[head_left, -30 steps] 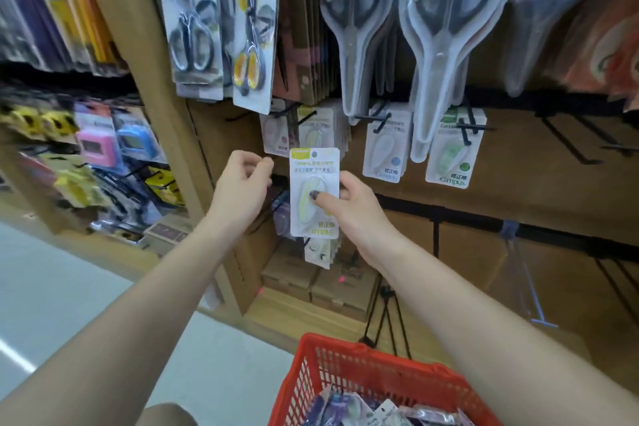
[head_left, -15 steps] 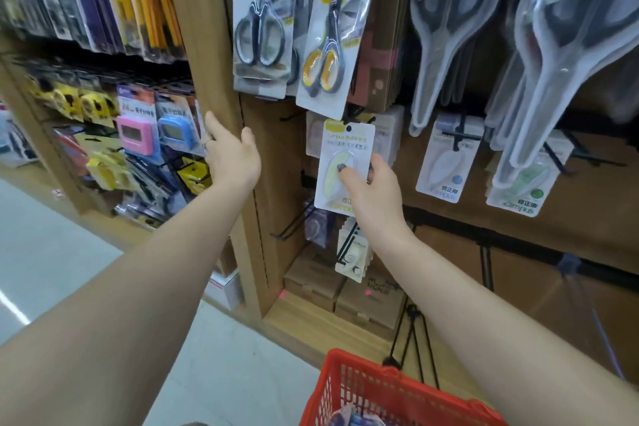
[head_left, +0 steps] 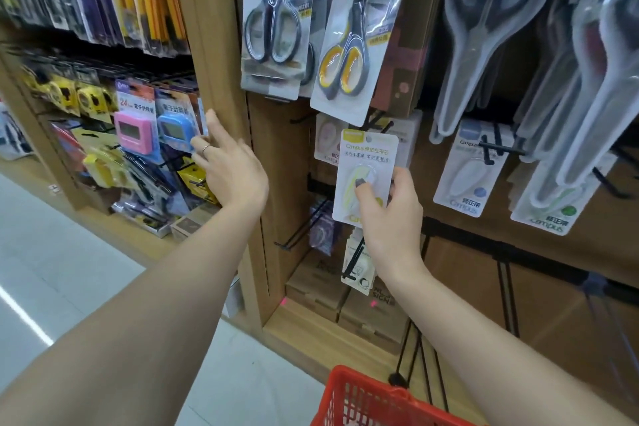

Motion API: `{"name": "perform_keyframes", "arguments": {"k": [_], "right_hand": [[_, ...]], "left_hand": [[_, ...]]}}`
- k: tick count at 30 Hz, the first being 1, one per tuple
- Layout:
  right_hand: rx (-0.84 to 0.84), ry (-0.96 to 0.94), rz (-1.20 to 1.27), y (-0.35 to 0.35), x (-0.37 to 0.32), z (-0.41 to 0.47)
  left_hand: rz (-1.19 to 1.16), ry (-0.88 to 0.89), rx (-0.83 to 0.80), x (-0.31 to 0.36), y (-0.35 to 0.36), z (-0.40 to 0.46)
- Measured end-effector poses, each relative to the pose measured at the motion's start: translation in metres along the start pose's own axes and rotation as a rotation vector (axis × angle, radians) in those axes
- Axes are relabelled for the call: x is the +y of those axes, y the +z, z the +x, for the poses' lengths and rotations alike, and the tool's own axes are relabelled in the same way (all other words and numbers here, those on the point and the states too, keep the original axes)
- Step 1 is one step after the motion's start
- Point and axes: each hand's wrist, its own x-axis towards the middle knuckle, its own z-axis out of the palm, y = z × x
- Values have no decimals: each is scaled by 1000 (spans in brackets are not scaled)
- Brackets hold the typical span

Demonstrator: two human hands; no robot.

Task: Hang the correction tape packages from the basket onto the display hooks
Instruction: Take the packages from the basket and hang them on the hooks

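Note:
My right hand (head_left: 389,214) pinches a white correction tape package (head_left: 366,166) with a yellow-green dispenser, thumb on its front, and holds it upright in front of the black display hooks (head_left: 378,126). Whether its hole sits on a hook I cannot tell. My left hand (head_left: 230,168) rests with straight fingers against the wooden shelf post (head_left: 214,45). More correction tape packages (head_left: 470,169) hang on hooks to the right. Only the rim of the red basket (head_left: 373,398) shows at the bottom edge.
Packaged scissors (head_left: 342,41) hang just above the held package, overlapping the hooks. Pink and blue timers (head_left: 152,128) hang in the left bay. Bare black hooks (head_left: 301,232) jut out lower left, and cardboard boxes (head_left: 345,301) sit on the bottom shelf.
My right hand has lifted the package up to the hooks under the scissors. My left hand let go of it and moved left onto the wooden post.

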Motion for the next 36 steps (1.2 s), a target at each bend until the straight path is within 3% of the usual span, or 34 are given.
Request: {"name": "perform_keyframes", "arguments": {"k": [12,28,36], "right_hand": [[95,-33,-11,4,-5,-9],[65,-14,-28,1,-2,-3],[86,132,-98,-2,6,39]], "left_hand": [[10,-1,41,-1,8,0],[52,14,20,-3,9,3],[68,19,26,-3,9,3]]}}
